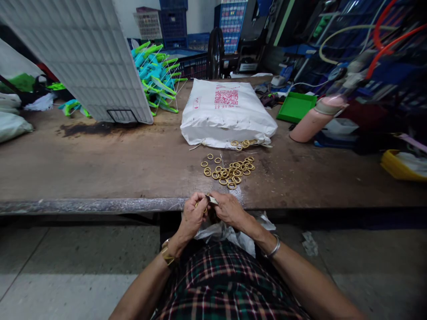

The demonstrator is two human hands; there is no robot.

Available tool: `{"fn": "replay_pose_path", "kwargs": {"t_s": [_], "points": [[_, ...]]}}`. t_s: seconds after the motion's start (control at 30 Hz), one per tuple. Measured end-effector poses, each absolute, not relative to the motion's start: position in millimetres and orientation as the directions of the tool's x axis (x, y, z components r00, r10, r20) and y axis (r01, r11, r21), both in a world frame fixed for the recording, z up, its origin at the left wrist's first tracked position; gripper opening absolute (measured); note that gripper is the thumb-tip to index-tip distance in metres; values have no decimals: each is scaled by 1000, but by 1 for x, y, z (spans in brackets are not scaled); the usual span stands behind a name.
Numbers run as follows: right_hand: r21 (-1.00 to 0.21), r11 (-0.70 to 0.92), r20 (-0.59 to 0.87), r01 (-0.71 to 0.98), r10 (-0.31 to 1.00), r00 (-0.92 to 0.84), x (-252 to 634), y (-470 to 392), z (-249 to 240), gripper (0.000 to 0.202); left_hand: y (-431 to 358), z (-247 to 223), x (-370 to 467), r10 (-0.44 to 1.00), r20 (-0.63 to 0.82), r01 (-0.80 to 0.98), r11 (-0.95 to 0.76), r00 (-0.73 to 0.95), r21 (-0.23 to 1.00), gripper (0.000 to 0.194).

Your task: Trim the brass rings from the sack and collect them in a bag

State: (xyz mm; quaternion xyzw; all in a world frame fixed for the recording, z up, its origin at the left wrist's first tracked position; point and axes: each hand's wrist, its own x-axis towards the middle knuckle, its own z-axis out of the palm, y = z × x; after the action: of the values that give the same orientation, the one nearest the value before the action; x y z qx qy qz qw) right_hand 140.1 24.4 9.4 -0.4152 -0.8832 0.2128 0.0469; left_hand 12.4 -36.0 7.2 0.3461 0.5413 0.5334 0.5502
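While the wooden surface [100, 173] stretches across the whole scene, a tall pale ribbed panel [96, 58] stands tilted on its left part, beside a dark stain. Near the middle, toward the far side, lies a plump white sack [200, 106] with red printing and a square code on top. A tangled bundle of green and blue plastic pieces [160, 78] sits between the panel and the sack. Below the near edge of the surface, crumpled white sheeting [245, 240] lies over the person's lap. To the right of the sack are a pink bottle [310, 124], tilted, and, just beside it on its left, a shallow green tray [296, 107]; a yellow container [396, 165] is farther right.

Both hands are close together at the near edge, fingertips nearly meeting. The left hand [193, 215] is closed on a brass ring [196, 205], partly hidden by the fingers. The right hand [231, 209] is clamped on a small, flat, silvery piece [213, 201] that points toward the left hand; its exact shape is too small to tell. Smallest are the loose brass rings [231, 186], heaped just beyond the hands, with a few more against the sack's near edge.
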Motion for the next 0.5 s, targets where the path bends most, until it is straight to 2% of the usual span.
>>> {"fn": "replay_pose_path", "kwargs": {"t_s": [0.23, 0.33, 0.4, 0.5], "points": [[-243, 538, -197, 807, 787, -584, 129, 24, 23, 31, -43, 11, 9, 959, -230, -283, 178, -165, 943, 32], [-167, 490, -180, 856, 838, -515, 129, 38, 27, 29, -52, 22, 8, 977, -190, -338, 148, -93, 929, 28], [-132, 451, -124, 883, 876, -466, 131, 54, 28, 26, -55, 30, 9, 979, -202, -446, 174, -16, 878, 26], [-112, 416, -6, 902, 908, -420, 135, 87, 29, 23, -53, 33, 9, 950, -310, -645, 265, 47, 716, 29]]}}
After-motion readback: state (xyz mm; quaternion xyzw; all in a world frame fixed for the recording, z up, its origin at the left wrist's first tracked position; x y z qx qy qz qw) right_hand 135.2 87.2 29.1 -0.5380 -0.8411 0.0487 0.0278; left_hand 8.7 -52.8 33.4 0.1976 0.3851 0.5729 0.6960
